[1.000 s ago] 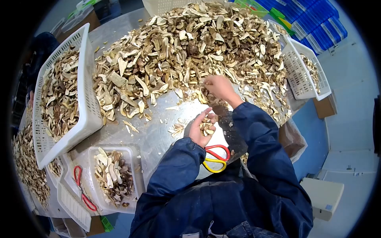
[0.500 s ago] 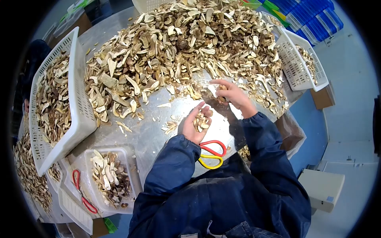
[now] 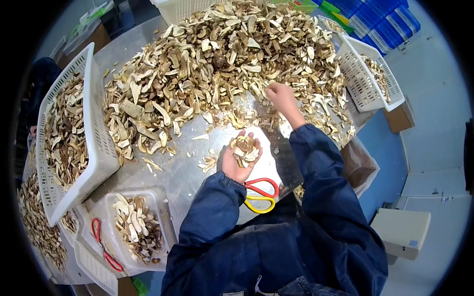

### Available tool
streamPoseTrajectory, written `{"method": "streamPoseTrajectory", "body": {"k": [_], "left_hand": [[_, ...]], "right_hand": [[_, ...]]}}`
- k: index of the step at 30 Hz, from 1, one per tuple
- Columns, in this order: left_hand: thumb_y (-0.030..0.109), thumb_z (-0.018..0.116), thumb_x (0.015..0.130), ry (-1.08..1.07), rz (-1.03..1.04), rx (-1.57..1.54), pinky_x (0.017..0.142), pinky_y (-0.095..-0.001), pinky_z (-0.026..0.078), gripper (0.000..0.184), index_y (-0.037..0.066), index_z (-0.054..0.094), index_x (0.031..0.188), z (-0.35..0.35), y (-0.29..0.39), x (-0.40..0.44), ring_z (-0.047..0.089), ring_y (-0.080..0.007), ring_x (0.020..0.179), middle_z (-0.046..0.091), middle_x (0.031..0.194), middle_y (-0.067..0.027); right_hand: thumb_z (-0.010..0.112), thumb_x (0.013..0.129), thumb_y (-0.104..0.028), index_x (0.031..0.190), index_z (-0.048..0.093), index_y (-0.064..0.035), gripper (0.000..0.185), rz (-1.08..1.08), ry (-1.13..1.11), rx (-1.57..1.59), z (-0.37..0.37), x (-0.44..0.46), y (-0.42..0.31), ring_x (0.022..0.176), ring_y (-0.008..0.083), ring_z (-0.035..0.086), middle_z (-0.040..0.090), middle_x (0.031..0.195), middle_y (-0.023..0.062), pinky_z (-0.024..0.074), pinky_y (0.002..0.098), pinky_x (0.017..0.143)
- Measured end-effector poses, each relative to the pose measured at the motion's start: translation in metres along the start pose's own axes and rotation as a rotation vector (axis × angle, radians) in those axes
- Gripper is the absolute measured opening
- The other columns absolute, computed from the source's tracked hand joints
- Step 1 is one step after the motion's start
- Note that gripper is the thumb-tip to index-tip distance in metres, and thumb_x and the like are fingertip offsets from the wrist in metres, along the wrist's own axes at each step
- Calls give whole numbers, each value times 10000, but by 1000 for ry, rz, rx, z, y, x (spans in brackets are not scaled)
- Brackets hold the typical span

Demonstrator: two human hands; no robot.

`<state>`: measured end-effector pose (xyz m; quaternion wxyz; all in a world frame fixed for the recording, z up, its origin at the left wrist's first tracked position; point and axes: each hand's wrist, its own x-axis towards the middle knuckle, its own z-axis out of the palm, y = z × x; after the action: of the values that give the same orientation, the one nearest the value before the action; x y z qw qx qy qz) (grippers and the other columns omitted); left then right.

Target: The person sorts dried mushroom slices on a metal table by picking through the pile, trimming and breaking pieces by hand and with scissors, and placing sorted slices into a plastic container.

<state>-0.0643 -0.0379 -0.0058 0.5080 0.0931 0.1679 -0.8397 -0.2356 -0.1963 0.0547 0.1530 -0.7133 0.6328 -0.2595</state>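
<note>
My left hand is palm up with its fingers curled around a small heap of dried mushroom slices. Reaching over the near edge of a large mushroom pile, my right hand has its fingers drawn together; what they hold, if anything, is hidden. Just below my left wrist, scissors with one red and one yellow handle lie partly under the sleeve. A few loose pale slices rest on the metal table to the left of that palm.
A white slotted basket full of slices stands tilted on the left, another basket at the right. Near me on the left are a clear tub of slices and red-handled scissors. A person's hand shows at the far left.
My right hand has moved up and away from my left hand to the pile, its fingers closing. More slices now sit in my left palm, which has turned further upward.
</note>
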Motion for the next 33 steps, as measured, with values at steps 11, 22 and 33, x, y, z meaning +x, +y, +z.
{"method": "streamPoseTrajectory", "body": {"k": [11, 22, 33], "left_hand": [[503, 332, 949, -109, 35, 132, 932, -502, 429, 473, 104, 571, 1032, -2, 0, -1, 536, -342, 1086, 573, 1120, -112], [280, 441, 936, -129, 6, 67, 944, -489, 431, 242, 98, 567, 1035, 1, 1, -6, 544, -292, 1083, 579, 1125, -101], [329, 375, 949, -89, 15, 55, 935, -503, 429, 335, 100, 544, 1124, -4, 1, -2, 527, -320, 1084, 545, 1162, -122]], "right_hand": [[605, 815, -180, 946, 625, -33, 198, 273, -482, 771, -17, -15, 15, 613, 140, 557, 595, 808, 36, 469, 260, 524], [633, 728, -360, 798, 648, -32, 336, 54, -330, -303, -2, -39, -15, 729, 348, 624, 643, 804, 184, 490, 427, 655], [543, 877, -153, 736, 549, -61, 168, 387, -699, 854, -21, -57, 16, 446, 53, 401, 534, 602, 8, 281, 213, 408]]}}
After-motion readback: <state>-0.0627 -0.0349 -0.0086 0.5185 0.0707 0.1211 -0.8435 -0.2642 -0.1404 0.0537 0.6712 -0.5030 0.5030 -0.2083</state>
